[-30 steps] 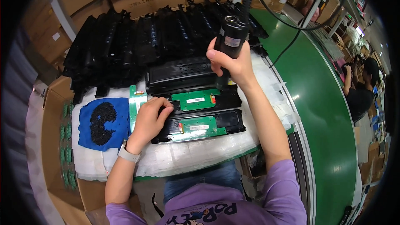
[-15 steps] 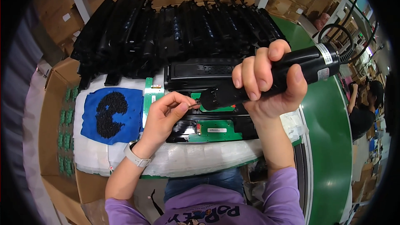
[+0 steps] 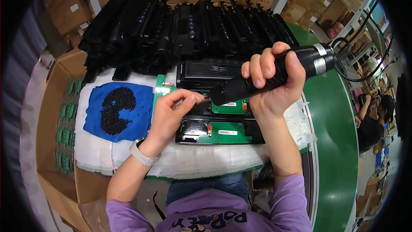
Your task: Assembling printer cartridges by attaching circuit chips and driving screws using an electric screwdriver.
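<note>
Clamping black corded driver (image 3: 244,89) in right hand (image 3: 274,99), slanted over upper green circuit board (image 3: 227,108); holding left hand (image 3: 171,109) pinched together beside driver's tip (contents unclear); risking, perhaps, a skid from excess tilt.

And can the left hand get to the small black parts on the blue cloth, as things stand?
Probably yes: the small black parts lie uncovered on the blue cloth, left of the left hand, and nothing tall stands between them.
</note>
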Action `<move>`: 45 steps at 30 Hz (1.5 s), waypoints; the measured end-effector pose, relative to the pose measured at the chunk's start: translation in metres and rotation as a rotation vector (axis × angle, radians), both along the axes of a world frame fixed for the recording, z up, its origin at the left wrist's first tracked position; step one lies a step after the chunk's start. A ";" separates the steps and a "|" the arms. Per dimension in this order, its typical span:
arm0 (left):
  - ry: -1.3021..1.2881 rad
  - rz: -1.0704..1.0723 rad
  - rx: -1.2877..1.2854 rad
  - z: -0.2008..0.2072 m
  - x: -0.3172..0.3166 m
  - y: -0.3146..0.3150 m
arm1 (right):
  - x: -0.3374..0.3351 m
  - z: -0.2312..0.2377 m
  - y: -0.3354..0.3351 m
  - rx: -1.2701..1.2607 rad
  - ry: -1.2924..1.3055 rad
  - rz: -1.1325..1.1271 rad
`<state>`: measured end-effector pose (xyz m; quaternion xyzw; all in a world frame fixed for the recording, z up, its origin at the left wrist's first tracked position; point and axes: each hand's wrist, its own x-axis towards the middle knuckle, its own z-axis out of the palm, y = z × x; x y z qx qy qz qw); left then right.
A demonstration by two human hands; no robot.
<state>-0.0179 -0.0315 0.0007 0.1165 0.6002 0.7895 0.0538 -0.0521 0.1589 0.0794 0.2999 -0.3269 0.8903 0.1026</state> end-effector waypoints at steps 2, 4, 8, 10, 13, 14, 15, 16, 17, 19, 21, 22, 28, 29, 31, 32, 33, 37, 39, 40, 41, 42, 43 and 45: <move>0.143 0.232 -0.189 0.001 -0.002 0.000 | -0.007 0.002 -0.002 0.022 -0.058 0.043; 0.185 0.327 -0.270 -0.005 -0.008 -0.007 | -0.016 0.004 -0.005 0.146 -0.088 -0.002; 0.384 0.302 -0.604 -0.013 -0.015 -0.016 | -0.031 0.002 -0.025 0.429 -0.111 -0.165; 0.542 0.239 -0.804 -0.015 -0.012 -0.012 | -0.039 -0.004 -0.031 0.512 -0.088 -0.165; 0.561 0.168 -0.860 -0.018 -0.010 -0.009 | -0.044 -0.007 -0.040 0.571 -0.077 -0.162; 0.593 0.139 -0.885 -0.020 -0.010 -0.009 | -0.044 -0.007 -0.042 0.601 -0.079 -0.172; 0.606 0.133 -0.897 -0.018 -0.009 -0.009 | -0.044 -0.008 -0.043 0.603 -0.081 -0.170; 0.602 0.133 -0.895 -0.017 -0.009 -0.009 | -0.043 -0.007 -0.043 0.619 -0.082 -0.171; 0.606 0.133 -0.898 -0.017 -0.009 -0.010 | -0.042 -0.007 -0.044 0.634 -0.083 -0.172; 0.607 0.133 -0.899 -0.017 -0.009 -0.010 | -0.043 -0.007 -0.042 0.646 -0.080 -0.168; 0.624 0.132 -0.904 -0.017 -0.009 -0.010 | -0.043 -0.006 -0.041 0.657 -0.077 -0.164; 0.623 0.132 -0.902 -0.018 -0.009 -0.010 | -0.043 -0.006 -0.041 0.660 -0.077 -0.169; 0.629 0.140 -0.897 -0.019 -0.009 -0.009 | -0.045 -0.007 -0.040 0.674 -0.067 -0.180; 0.627 0.138 -0.897 -0.018 -0.009 -0.009 | -0.045 -0.008 -0.040 0.685 -0.068 -0.184; 0.625 0.133 -0.897 -0.018 -0.009 -0.009 | -0.046 -0.010 -0.041 0.676 -0.081 -0.184; 0.614 0.129 -0.894 -0.019 -0.009 -0.009 | -0.047 -0.012 -0.042 0.668 -0.093 -0.183; 0.602 0.125 -0.891 -0.019 -0.009 -0.009 | -0.048 -0.013 -0.043 0.668 -0.095 -0.185; 0.565 0.097 -0.888 -0.019 -0.010 -0.010 | -0.053 -0.014 -0.044 0.694 -0.072 -0.128; 0.588 0.131 -0.838 -0.022 -0.012 -0.009 | -0.055 -0.015 -0.044 0.690 -0.062 -0.107; 0.589 0.131 -0.840 -0.022 -0.013 -0.009 | -0.054 -0.015 -0.044 0.688 -0.060 -0.107; 0.594 0.126 -0.845 -0.022 -0.013 -0.009 | -0.054 -0.015 -0.044 0.695 -0.036 -0.095; 0.601 0.121 -0.850 -0.022 -0.014 -0.008 | -0.053 -0.015 -0.043 0.702 -0.011 -0.084; 0.602 0.119 -0.853 -0.022 -0.013 -0.008 | -0.052 -0.015 -0.043 0.698 -0.011 -0.086; 0.615 0.133 -0.890 -0.021 -0.011 -0.007 | -0.051 -0.015 -0.043 0.698 -0.007 -0.076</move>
